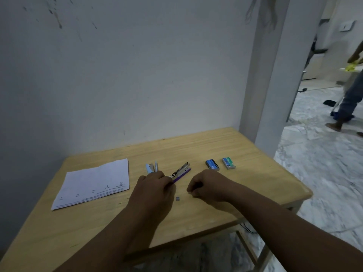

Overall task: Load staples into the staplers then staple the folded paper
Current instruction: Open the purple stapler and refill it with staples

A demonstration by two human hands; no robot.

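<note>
The light wooden table (196,150) is sitting against the wall, with the folded white printed paper (94,183) lying on its left part. The left hand (155,190) is gripping the near end of the opened purple stapler (180,172). The right hand (204,186) is curling its fingers together, maybe pinching staples, can't really tell. The light blue stapler (151,168) is lying just behind the left hand, two small staple boxes, blue (212,164) and green (228,162), are sitting farther right, and a tiny grey staple chunk (177,199) is lying between the hands.

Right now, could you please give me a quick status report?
Left hand gripping purple stapler, magazine open. Right hand closed, contents hidden. Small staple piece loose on table. Folded paper untouched.
</note>
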